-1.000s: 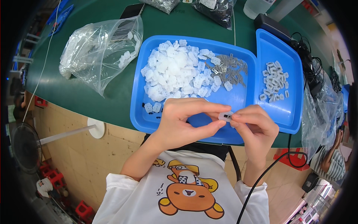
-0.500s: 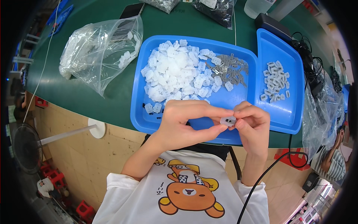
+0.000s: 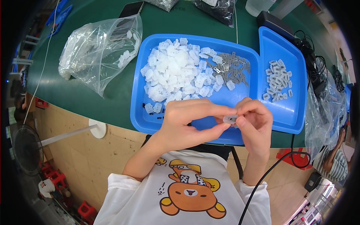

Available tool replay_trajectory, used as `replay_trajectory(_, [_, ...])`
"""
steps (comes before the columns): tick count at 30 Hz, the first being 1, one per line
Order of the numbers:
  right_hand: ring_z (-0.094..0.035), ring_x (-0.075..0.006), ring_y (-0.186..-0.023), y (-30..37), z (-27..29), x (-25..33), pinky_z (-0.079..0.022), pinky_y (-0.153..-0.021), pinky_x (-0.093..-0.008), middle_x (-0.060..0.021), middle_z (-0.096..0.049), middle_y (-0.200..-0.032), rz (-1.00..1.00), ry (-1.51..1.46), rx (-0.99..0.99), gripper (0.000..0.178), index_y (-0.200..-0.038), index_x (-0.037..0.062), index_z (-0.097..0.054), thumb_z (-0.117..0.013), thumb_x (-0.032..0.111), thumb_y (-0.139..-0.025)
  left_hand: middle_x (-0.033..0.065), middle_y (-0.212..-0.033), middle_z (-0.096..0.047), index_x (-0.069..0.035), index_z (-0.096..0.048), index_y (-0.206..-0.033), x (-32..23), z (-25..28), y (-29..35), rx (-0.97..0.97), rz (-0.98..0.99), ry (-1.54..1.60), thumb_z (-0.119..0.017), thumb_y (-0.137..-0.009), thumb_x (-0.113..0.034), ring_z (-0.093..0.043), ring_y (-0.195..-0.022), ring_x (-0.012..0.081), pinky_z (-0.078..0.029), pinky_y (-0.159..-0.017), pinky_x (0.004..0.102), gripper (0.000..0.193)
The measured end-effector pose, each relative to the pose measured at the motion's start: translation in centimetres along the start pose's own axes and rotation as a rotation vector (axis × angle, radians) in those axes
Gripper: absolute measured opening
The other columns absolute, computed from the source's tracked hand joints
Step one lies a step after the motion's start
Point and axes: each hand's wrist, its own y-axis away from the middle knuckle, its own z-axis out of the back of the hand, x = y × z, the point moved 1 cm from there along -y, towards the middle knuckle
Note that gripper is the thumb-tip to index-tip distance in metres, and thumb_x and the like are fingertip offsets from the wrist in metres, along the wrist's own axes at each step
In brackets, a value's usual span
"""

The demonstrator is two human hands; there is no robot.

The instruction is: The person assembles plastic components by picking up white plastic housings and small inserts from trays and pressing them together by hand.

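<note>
Between my two hands, over the near edge of the large blue tray [image 3: 140, 123], is a small translucent white plastic piece [image 3: 229, 119] with a dark spot in it. My left hand [image 3: 191, 120] pinches it from the left between thumb and forefinger. From the right, the thumb and bent fingers of my right hand [image 3: 257, 122] close on its other end. A big heap of similar white plastic pieces [image 3: 172, 71] fills the tray's left and middle. Beside that heap lie many small grey flat pieces [image 3: 234, 69]. My fingers partly cover the held piece.
A smaller blue tray [image 3: 279, 116] on the right holds a pile of white-and-grey pieces [image 3: 278, 80]. A clear plastic bag [image 3: 101, 48] with white pieces lies left, partly over a phone [image 3: 131, 10]. A black cable [image 3: 257, 183] runs past my right arm. Far back is a dark bag [image 3: 215, 11].
The plastic piece has turned slightly between my fingers, so less of its dark part shows. Both hands keep nearly the same place and grip.
</note>
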Motion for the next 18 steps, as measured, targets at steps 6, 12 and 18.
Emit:
replay_trajectory(6, [-0.055,-0.0126,-0.078,-0.1,-1.2,0.9,-0.045,-0.071,-0.0262,-0.0088,-0.059,-0.092,0.092,0.208,-0.041,0.021,-0.096,-0.0063,-0.061,-0.062,-0.014,-0.077,0.0097,-0.081,-0.071,0.000,-0.071,-0.097,0.4,-0.3,0.0,-0.030,-0.082,-0.055,-0.076,-0.066,0.004,-0.067,-0.068,0.0168,-0.051,-0.059,0.0232,0.032])
replay_trajectory(12, [-0.055,-0.0123,-0.077,0.1,-1.2,1.2,-0.045,-0.071,-0.0261,-0.0069,-0.058,-0.087,0.047,0.252,-0.094,0.021,-0.095,-0.0062,-0.062,-0.064,-0.014,-0.075,0.0114,-0.085,-0.071,0.000,-0.071,-0.096,0.6,-0.6,0.2,0.001,-0.110,-0.096,-0.075,-0.069,0.004,-0.068,-0.070,0.0196,-0.053,-0.059,0.0255,0.028])
replay_trajectory(18, [-0.055,-0.0118,-0.077,-0.1,-1.5,1.2,-0.045,-0.069,-0.0255,-0.0061,-0.058,-0.084,-0.006,0.215,-0.122,0.019,-0.092,-0.0061,-0.064,-0.064,-0.014,-0.075,0.0119,-0.084,-0.071,0.000,-0.070,-0.096,0.7,-0.5,0.3,-0.021,-0.146,-0.125,-0.074,-0.071,0.003,-0.068,-0.069,0.0198,-0.053,-0.057,0.0252,0.026])
